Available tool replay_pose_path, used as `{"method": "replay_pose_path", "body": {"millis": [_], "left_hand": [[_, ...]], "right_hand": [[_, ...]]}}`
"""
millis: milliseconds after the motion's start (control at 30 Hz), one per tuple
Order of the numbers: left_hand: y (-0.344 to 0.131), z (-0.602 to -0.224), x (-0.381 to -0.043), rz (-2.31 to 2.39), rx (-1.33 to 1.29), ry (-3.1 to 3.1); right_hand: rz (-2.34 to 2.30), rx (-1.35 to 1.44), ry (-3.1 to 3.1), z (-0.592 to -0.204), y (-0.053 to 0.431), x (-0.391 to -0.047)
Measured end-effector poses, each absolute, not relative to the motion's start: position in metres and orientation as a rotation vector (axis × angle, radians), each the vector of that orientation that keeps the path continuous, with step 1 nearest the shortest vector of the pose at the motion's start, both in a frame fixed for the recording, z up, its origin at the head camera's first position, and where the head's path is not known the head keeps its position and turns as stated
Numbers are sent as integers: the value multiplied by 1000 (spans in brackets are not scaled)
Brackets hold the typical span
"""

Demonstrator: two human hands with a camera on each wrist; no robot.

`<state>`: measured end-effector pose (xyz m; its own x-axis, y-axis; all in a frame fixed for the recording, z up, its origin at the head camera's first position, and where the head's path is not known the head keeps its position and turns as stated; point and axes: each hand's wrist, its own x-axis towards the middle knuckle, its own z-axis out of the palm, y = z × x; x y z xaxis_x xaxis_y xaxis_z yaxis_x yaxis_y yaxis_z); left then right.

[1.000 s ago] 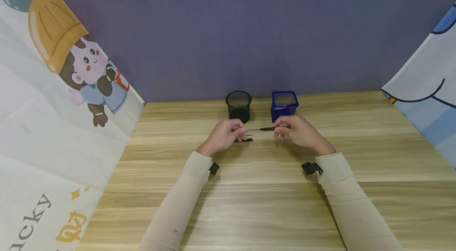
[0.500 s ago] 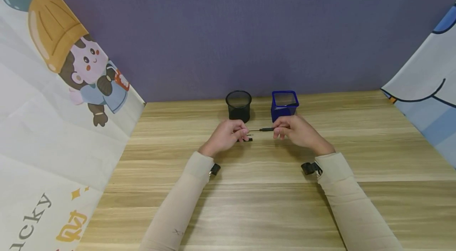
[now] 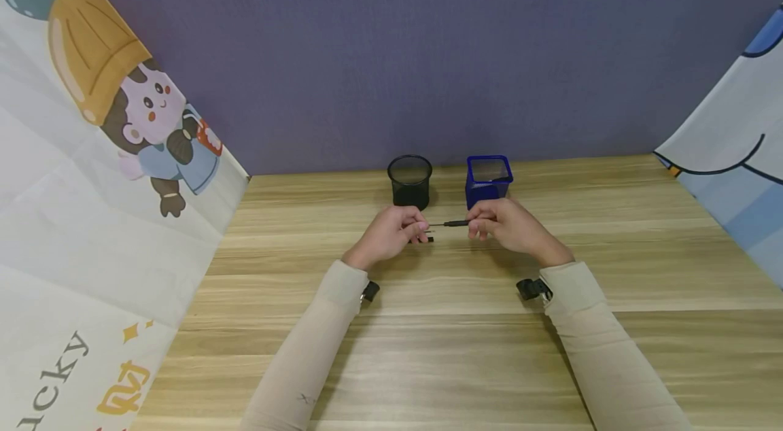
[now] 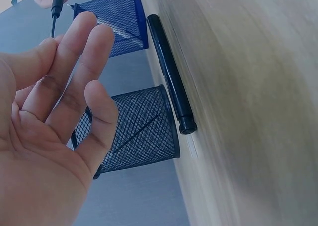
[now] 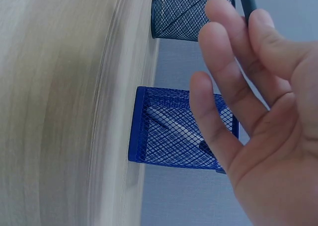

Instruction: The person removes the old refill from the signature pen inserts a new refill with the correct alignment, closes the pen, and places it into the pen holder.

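Note:
My left hand pinches the far end of a thin dark refill between thumb and index finger, with its other fingers spread loosely. The refill's other end runs into a black pen barrel, which my right hand pinches between thumb and forefinger. Barrel and refill lie nearly level, in one line between the two hands. In the right wrist view, only a short piece of the barrel shows above the fingertips. Below my left hand, a black pen tube lies on the table, partly hidden in the head view.
Behind my left hand stands a round black mesh cup. A square blue mesh cup stands behind my right hand, with a white-and-black pen inside. A thin clear strip lies beside the black tube. A dark wall rises at the back.
My left hand has shifted slightly right and my right hand slightly left. A shorter length of refill shows between the fingers and the barrel.

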<state>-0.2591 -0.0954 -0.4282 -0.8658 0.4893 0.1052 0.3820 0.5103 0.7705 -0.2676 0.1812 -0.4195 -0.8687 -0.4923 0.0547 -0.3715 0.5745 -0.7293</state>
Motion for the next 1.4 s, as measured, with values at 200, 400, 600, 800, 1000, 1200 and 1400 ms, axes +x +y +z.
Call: {"method": "replay_pose_path", "body": {"millis": [200, 400, 600, 800, 1000, 1200, 1400], "left_hand": [[-96, -429, -259, 1279, 766, 2625], [-95, -429, -257, 1271, 777, 2626], [-95, -429, -257, 1285, 763, 2614], [-96, -429, -257, 1287, 755, 2611], [-101, -428, -258, 1272, 693, 2671], [-108, -428, -261, 1072, 655, 2857], [-113, -429, -263, 800, 699, 2960]], "right_hand": [[-1175, -738, 2640, -420, 181, -268], [-1193, -731, 2618, -421, 181, -268], [-1202, -728, 2613, -422, 181, -268], [-1193, -722, 2624, -421, 181, -268], [-1189, -717, 2631, -419, 182, -268], [-1175, -712, 2645, -419, 185, -268], [-1191, -706, 2631, -419, 188, -269]]}}
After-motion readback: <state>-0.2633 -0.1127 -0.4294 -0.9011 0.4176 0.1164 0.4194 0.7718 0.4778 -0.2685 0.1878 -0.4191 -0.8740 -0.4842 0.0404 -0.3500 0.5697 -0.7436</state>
